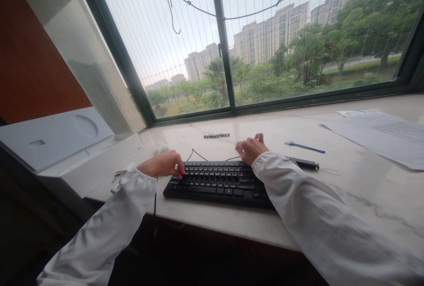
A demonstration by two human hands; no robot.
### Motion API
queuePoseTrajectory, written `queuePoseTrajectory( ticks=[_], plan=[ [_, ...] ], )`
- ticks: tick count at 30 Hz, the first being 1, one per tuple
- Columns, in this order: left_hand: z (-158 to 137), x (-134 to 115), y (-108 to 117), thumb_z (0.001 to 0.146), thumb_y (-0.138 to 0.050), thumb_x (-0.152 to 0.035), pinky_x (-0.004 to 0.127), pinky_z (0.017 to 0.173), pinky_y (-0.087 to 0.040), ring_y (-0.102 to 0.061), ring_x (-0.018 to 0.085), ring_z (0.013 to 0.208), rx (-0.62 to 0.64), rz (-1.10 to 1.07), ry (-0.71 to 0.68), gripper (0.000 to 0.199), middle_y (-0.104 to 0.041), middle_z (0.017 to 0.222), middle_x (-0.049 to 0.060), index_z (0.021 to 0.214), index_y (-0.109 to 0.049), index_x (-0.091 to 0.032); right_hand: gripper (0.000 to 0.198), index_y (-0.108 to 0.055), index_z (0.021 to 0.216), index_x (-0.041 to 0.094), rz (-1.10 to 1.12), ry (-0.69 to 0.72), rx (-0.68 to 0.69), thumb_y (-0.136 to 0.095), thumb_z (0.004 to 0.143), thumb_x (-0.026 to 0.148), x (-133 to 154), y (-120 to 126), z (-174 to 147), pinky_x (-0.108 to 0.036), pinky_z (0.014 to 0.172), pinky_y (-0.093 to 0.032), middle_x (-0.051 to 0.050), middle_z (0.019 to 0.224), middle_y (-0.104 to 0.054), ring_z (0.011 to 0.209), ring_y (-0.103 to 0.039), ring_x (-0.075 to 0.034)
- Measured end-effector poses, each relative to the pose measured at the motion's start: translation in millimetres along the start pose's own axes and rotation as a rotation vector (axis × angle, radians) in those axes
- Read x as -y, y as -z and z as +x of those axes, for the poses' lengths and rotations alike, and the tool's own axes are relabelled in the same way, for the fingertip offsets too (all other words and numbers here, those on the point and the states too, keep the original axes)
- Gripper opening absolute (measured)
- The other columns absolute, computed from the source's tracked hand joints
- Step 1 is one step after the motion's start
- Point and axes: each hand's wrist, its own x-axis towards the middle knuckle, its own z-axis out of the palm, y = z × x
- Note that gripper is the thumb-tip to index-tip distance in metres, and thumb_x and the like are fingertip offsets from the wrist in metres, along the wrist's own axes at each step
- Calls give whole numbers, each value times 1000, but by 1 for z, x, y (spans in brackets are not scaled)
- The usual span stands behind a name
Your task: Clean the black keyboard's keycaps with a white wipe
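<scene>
A black keyboard (215,191) lies on the pale marble-look counter; one middle row looks different from the rest, as if its keycaps were off. At the keyboard's upper left end, my left hand (167,163) is curled closed, with its fingertips down on the keys and edge. My right hand (252,148) hovers by the back edge, right of the middle, fingers bent together and slightly blurred; what they hold, if anything, is hidden. Beyond the keyboard lies a short row of small dark pieces (216,135), perhaps keycaps. The keyboard's cable (198,154) loops behind it.
To the right lie a blue slim tool (306,146), a dark-handled tool (303,163) partly under my sleeve, and paper sheets (380,135). An opened white box (96,166) stands at the left, with small metal items (119,173) beside it. A window closes off the back.
</scene>
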Motion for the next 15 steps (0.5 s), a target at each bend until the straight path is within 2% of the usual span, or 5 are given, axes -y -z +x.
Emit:
queuePoseTrajectory(
  ticks=[4, 8, 12, 15],
  plan=[
    [-12, -1, -13, 73, -71, -27, 26, 75, -51, -69, 17, 74, -103, -27, -8, 10, -75, 80, 2, 80, -78, -26, 25, -73, 83, 22, 3, 3, -2, -49, 87, 22, 0, -1, 0, -43, 88, -19, -7, 78, -73, 77, -62, -21],
    [-32, -13, -35, 82, -59, -23, 30, 79, -51, -69, 18, 78, -301, 72, 68, 18, -75, 85, 4, 85, -77, -24, 25, -74, 84, 22, 0, -4, 1, -48, 87, 22, 0, 0, 0, -43, 87, -19, -7, 78, -73, 78, -62, -21],
    [-50, -29, -60, 86, -47, -14, 33, 86, -50, -69, 20, 90, -387, 191, 167, 37, -74, 102, 5, 111, -71, -26, 24, -73, 83, 22, -5, 2, 6, -49, 86, 21, 0, -1, 0, -42, 86, -19, -7, 79, -74, 81, -63, -21],
    [-56, -41, -75, 87, -42, -12, 34, 80, -52, -69, 21, 85, -397, 277, 263, 44, -74, 100, 8, 123, -64, -23, 24, -73, 83, 23, -7, -3, 8, -49, 86, 22, -1, -2, 0, -41, 87, -18, -7, 81, -74, 81, -63, -21]
  ],
)
